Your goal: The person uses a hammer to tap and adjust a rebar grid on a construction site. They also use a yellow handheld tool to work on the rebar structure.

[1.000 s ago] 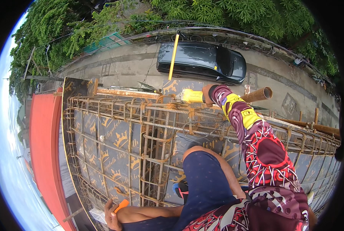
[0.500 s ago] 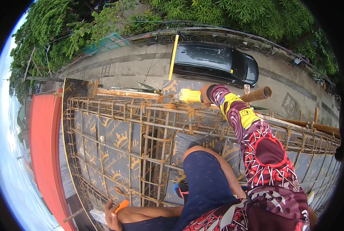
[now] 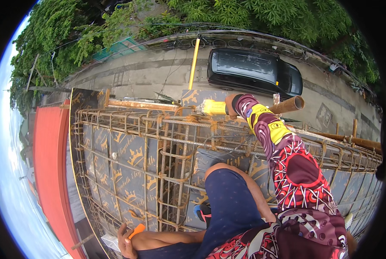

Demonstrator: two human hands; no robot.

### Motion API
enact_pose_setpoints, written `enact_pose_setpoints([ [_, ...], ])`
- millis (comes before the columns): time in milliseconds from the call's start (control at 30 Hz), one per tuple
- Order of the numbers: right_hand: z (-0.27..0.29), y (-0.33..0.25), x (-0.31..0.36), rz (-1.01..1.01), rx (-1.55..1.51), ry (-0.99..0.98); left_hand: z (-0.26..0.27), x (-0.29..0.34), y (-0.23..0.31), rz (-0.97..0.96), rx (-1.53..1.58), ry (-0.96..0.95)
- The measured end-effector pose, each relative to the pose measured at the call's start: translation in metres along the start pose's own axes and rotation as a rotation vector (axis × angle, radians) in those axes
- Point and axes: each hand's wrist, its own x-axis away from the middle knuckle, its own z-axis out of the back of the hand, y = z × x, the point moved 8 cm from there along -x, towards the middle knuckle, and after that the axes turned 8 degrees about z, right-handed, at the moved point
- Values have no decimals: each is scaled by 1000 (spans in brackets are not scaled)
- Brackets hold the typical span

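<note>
My right hand [image 3: 231,108] is closed round the rear of a yellow angle grinder [image 3: 214,107] with a grey metal head. The grinder lies level over the rusty rebar cage [image 3: 175,134], its head pointing left beside a dark printed panel [image 3: 201,97] at the outer edge. Whether its disc touches a bar is hidden. Down at the lower left, my left hand [image 3: 126,242] rests by my bent leg, fingers loosely apart. An orange piece [image 3: 137,231] shows right beside it; I cannot make out what it is.
Dark printed formwork panels [image 3: 132,151] lie beneath the bars. A rusty pipe [image 3: 290,105] juts out right of my hand, and a yellow pole [image 3: 194,64] rises beyond the edge. Far below is a street with a dark car [image 3: 253,69]. A red wall [image 3: 50,164] stands left.
The dark car on the street has moved to the right. Both my hands and the angle grinder stay in nearly the same place.
</note>
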Motion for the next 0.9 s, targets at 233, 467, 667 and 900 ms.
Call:
enact_pose_setpoints([
  [233, -2, 2, -1, -7, 19, -9, -2, -1, 4, -4, 10, -12],
  [467, 1, -4, 1, 8, 18, -13, -1, 0, 5, -4, -4, -12],
  [667, 2, -4, -3, 16, 0, -8, -4, 1, 8, 26, 13, -10],
  [900, -2, -2, -6, 36, -6, 23, -3, 0, 5, -2, 17, -21],
])
